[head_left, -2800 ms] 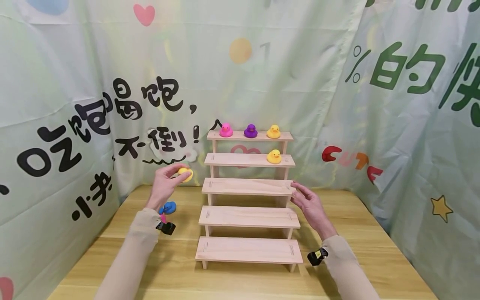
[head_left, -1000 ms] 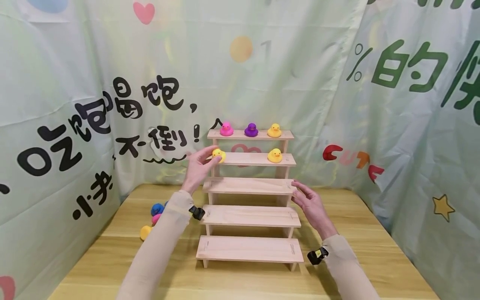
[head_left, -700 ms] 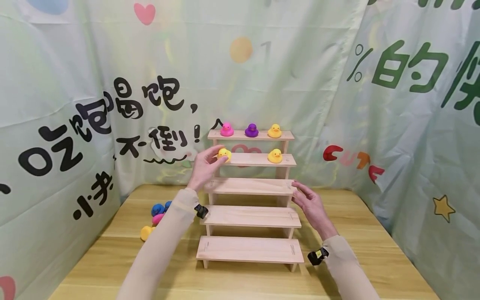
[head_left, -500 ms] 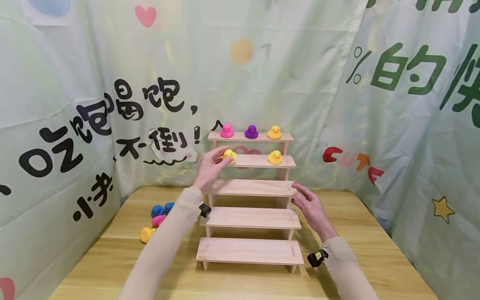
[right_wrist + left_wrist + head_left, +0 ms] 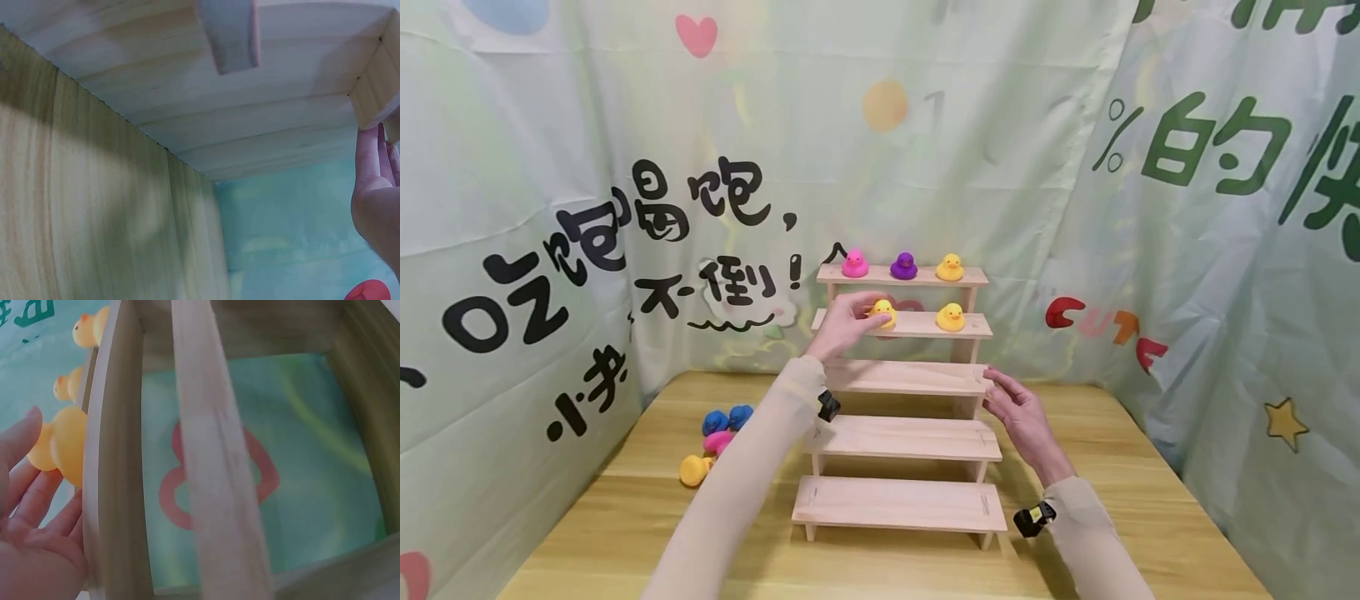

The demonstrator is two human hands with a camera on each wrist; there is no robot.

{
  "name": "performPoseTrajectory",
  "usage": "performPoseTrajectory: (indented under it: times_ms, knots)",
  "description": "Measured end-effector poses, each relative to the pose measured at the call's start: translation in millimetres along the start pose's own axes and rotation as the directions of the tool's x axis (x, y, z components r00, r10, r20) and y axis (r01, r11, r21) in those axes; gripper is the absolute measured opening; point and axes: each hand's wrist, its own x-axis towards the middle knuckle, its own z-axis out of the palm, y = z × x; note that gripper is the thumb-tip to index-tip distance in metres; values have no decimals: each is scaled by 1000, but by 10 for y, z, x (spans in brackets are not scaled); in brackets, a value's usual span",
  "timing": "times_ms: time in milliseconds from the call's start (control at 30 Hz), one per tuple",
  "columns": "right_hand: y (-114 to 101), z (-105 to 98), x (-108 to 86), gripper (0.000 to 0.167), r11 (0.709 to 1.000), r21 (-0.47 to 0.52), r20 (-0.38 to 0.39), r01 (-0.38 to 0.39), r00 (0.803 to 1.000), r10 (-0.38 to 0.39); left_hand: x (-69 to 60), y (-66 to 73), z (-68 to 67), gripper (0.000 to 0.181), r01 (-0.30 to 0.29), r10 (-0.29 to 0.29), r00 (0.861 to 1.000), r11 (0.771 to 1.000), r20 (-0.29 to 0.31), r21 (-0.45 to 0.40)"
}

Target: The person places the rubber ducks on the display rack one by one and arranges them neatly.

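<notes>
We are reading black “吃饱喝饱, [image 5: 591, 242] 不倒!” [image 5: 730, 281] on the pale backdrop [image 5: 1000, 200], a faint “1” [image 5: 936, 108] higher up; green “%的” [image 5: 1180, 140], multicoloured “CUTE” [image 5: 1125, 323] on its right side.

The right hand [image 5: 377, 203] touches a pale wooden shelf [image 5: 377, 87]

Left hand [image 5: 841, 325] raised and pinching, right hand [image 5: 1021, 415] lower, fingers [image 5: 1009, 384] loosely extended, both arms [image 5: 737, 475] angled inward

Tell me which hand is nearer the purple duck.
Left. The left hand is one shelf below the purple duck, holding a yellow duck; the right hand is lower, at the right end of the middle shelf.
</notes>
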Motion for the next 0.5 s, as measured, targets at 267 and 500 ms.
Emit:
performPoseTrajectory:
  times_ms: [267,500]
  knots:
    - [4,14,-2,36,1000,3,4,12,1000,-12,65,24,92,37,19,-21,999,999,28,43]
    - [-2,6,-13,29,1000,22,17,19,1000,-19,128,52,193,41,37,-41,998,995,48,88]
